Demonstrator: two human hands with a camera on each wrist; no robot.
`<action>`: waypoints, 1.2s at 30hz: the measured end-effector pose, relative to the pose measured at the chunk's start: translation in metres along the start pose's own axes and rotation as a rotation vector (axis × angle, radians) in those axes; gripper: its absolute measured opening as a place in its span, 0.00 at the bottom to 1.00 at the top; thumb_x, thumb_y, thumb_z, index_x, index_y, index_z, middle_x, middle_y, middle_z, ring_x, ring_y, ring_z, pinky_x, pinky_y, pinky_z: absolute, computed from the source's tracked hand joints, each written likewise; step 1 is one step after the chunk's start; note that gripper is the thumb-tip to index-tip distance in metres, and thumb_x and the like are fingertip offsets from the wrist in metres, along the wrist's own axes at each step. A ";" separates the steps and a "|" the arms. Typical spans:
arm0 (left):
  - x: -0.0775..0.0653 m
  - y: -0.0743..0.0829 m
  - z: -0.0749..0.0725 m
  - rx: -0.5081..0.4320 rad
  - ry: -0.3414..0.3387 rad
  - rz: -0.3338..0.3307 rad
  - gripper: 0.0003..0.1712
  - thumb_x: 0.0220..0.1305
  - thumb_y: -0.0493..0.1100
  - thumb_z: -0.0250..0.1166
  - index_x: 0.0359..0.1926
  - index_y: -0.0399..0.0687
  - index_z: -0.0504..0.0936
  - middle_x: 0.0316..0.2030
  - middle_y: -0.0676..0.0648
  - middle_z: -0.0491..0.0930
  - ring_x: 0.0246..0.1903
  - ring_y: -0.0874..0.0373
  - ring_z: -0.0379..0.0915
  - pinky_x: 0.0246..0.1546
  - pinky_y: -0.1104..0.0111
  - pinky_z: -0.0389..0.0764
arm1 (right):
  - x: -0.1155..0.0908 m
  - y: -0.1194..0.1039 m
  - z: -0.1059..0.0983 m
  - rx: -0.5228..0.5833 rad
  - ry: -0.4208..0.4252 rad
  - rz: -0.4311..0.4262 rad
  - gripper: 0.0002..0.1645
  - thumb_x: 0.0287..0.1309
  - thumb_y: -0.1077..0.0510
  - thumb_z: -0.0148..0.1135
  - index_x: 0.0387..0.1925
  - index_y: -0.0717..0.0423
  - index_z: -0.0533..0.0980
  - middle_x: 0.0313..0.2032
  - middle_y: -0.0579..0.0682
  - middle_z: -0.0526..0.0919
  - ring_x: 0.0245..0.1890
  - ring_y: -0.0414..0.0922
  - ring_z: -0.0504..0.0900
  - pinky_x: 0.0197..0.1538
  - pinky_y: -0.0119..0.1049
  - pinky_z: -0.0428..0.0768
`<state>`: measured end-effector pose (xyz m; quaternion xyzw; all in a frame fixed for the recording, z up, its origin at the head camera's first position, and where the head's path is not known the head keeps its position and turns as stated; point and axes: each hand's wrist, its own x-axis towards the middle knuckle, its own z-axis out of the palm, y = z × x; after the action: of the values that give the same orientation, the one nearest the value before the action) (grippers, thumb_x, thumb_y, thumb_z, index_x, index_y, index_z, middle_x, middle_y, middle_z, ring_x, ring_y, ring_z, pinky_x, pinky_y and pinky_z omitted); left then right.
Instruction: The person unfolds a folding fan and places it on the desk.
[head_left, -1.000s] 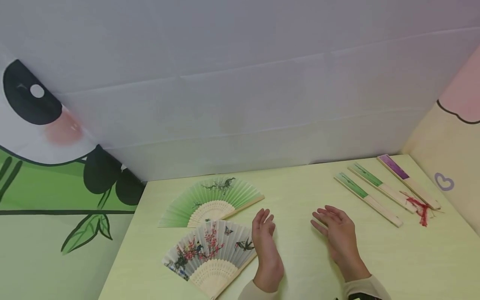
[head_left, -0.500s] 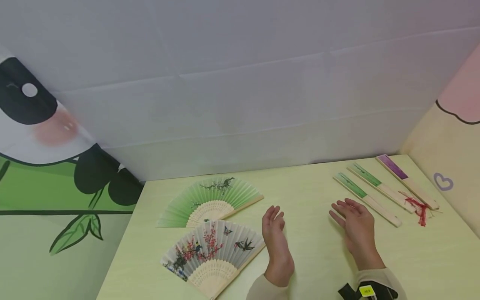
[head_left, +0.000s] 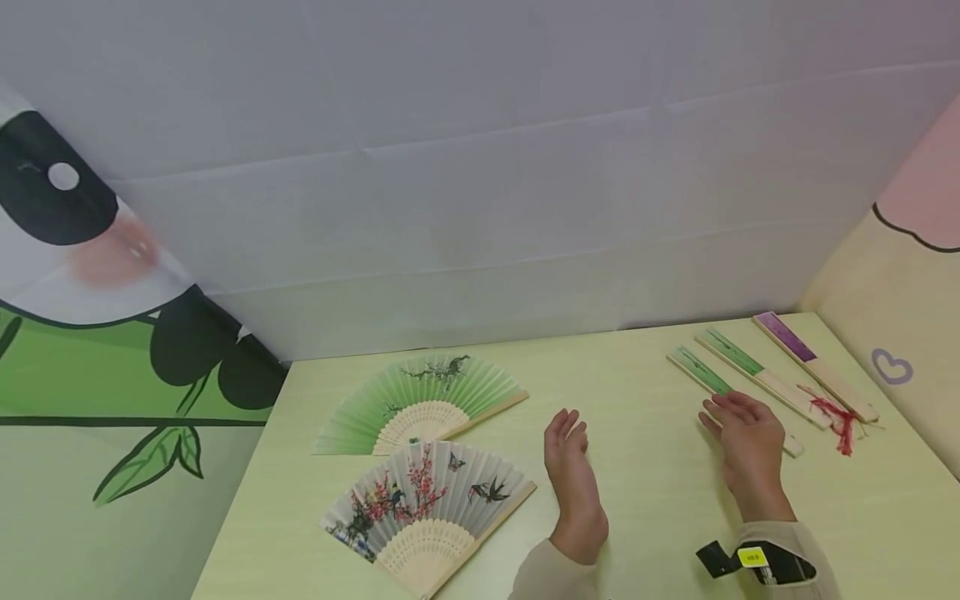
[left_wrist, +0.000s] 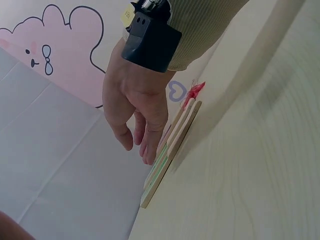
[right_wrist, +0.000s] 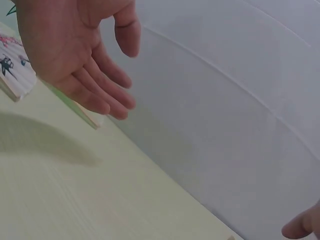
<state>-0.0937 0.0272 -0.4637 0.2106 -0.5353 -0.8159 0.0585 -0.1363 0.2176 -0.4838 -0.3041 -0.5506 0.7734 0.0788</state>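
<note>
My right hand (head_left: 753, 450) hovers over the nearest of two folded green fans (head_left: 697, 368), its fingers loosely bent and covering the fan's middle in the head view. Seen from the left wrist, this same hand (left_wrist: 137, 100) hangs with fingers pointing down close by the folded fans (left_wrist: 165, 160). Beyond lie the second green folded fan (head_left: 735, 350) and a purple one (head_left: 786, 335), with a red tassel (head_left: 842, 421) at their lower ends. My left hand (head_left: 577, 487) is held above the table, palm facing right, fingers relaxed and holding nothing.
Two spread fans lie on the left: a green one (head_left: 420, 387) at the back and a white flowered one (head_left: 431, 492) in front. A pale table (head_left: 637, 375) meets a white sheet (head_left: 480, 250) behind and a painted wall (head_left: 892, 308) at the right.
Both hands have moved right, the right hand reaching over the nearest folded green fan. The left hand has come away from the white fan's edge, uncovering it. The fans have not moved.
</note>
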 end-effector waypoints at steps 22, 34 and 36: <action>0.007 -0.020 0.030 0.022 -0.009 0.003 0.24 0.71 0.36 0.55 0.67 0.37 0.73 0.64 0.39 0.76 0.64 0.43 0.72 0.69 0.41 0.67 | 0.043 -0.005 -0.037 -0.807 0.004 -0.221 0.31 0.74 0.60 0.59 0.71 0.71 0.68 0.70 0.74 0.70 0.70 0.69 0.72 0.62 0.50 0.81; 0.005 -0.036 0.050 0.073 -0.045 0.000 0.25 0.67 0.33 0.56 0.65 0.36 0.74 0.60 0.43 0.79 0.60 0.47 0.75 0.64 0.47 0.74 | 0.051 0.005 -0.044 -0.998 -0.057 -0.429 0.25 0.66 0.71 0.60 0.62 0.78 0.74 0.56 0.80 0.77 0.57 0.75 0.76 0.58 0.71 0.73; 0.005 -0.037 0.053 0.089 -0.055 -0.003 0.26 0.65 0.32 0.56 0.65 0.37 0.74 0.60 0.44 0.79 0.58 0.49 0.76 0.61 0.50 0.75 | 0.051 0.006 -0.044 -0.994 -0.065 -0.444 0.24 0.63 0.72 0.63 0.60 0.78 0.75 0.54 0.79 0.79 0.54 0.73 0.77 0.55 0.68 0.75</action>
<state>-0.1152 0.0863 -0.4808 0.1914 -0.5721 -0.7968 0.0333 -0.1511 0.2741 -0.5176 -0.1569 -0.9030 0.3938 0.0698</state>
